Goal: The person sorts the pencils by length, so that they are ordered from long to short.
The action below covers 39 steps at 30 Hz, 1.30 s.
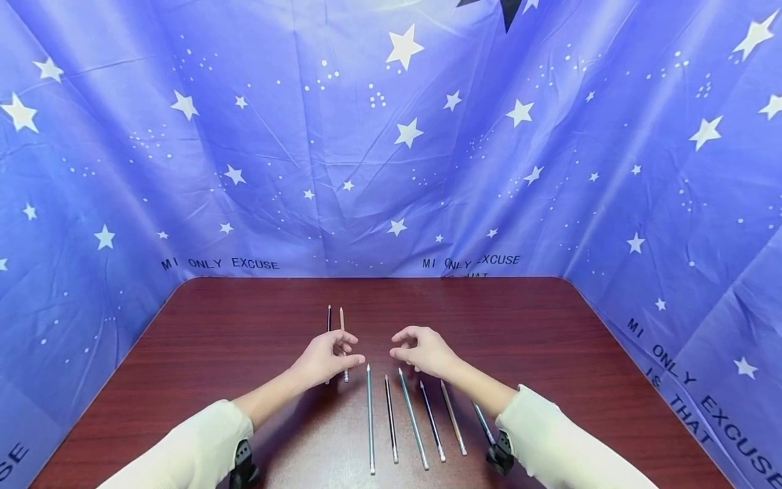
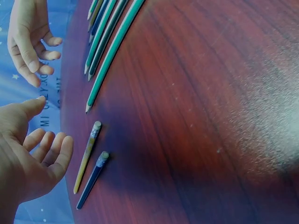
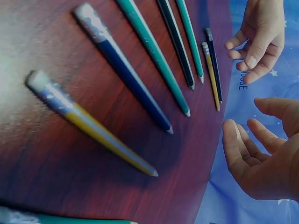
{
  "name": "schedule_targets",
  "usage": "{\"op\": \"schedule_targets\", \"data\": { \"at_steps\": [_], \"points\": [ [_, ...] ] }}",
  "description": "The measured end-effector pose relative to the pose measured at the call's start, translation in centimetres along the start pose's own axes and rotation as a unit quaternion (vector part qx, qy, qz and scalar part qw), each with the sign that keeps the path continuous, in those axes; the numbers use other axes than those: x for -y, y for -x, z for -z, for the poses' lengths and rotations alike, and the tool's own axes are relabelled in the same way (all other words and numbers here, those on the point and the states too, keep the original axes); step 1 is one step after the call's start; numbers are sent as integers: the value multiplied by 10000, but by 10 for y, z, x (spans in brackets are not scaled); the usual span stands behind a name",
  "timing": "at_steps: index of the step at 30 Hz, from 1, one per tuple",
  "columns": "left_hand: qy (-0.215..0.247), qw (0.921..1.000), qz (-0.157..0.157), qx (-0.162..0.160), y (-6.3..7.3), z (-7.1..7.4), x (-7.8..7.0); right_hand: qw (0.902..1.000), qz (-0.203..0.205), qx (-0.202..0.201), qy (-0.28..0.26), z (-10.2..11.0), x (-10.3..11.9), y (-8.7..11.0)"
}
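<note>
My left hand (image 1: 324, 358) hovers over two pencils, its fingers loosely bent around empty space. Those pencils, a yellow one (image 2: 87, 158) and a dark blue one (image 2: 92, 182), lie side by side beyond it in the left wrist view. Facing it, my right hand (image 1: 427, 351) is also relaxed, holding nothing, above the tips of a row of several pencils. From left to right come a green pencil (image 1: 370, 421), a black one (image 1: 391, 421), another green (image 1: 413, 421), a navy one (image 3: 126, 79), a yellow one (image 3: 107, 140) and a green one (image 1: 484, 424) partly hidden by the right forearm.
The pencils lie on a dark red-brown wooden table (image 1: 244, 309). A blue curtain (image 1: 342, 156) with white stars and lettering hangs around its back and sides. Dark devices are strapped at the left wrist (image 1: 243, 465) and the right wrist (image 1: 502, 454).
</note>
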State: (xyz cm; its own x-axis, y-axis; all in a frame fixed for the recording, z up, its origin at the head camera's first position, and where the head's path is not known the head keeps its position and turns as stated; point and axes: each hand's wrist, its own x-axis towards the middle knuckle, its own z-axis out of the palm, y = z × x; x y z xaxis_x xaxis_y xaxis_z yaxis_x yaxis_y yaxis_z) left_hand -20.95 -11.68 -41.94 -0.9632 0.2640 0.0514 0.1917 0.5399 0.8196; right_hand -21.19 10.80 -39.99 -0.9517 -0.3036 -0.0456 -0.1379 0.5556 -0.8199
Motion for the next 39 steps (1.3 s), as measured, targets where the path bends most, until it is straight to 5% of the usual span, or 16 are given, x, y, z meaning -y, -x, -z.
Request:
{"op": "schedule_targets", "data": {
  "at_steps": [10,21,30,39],
  "points": [
    [73,9995,13,311,12,-9,-1,9996,-37,276,56,0,-14,17],
    [-368,9978,-103,538,28,-24,-1,9975,-194,609,287,-4,-16,35],
    [-513,9978,49,405,30,-30,-3,9969,-257,542,502,-10,-23,37],
    [-849,9958,-121,321,30,-39,0,9974,-74,529,484,-15,-25,37]
  ]
}}
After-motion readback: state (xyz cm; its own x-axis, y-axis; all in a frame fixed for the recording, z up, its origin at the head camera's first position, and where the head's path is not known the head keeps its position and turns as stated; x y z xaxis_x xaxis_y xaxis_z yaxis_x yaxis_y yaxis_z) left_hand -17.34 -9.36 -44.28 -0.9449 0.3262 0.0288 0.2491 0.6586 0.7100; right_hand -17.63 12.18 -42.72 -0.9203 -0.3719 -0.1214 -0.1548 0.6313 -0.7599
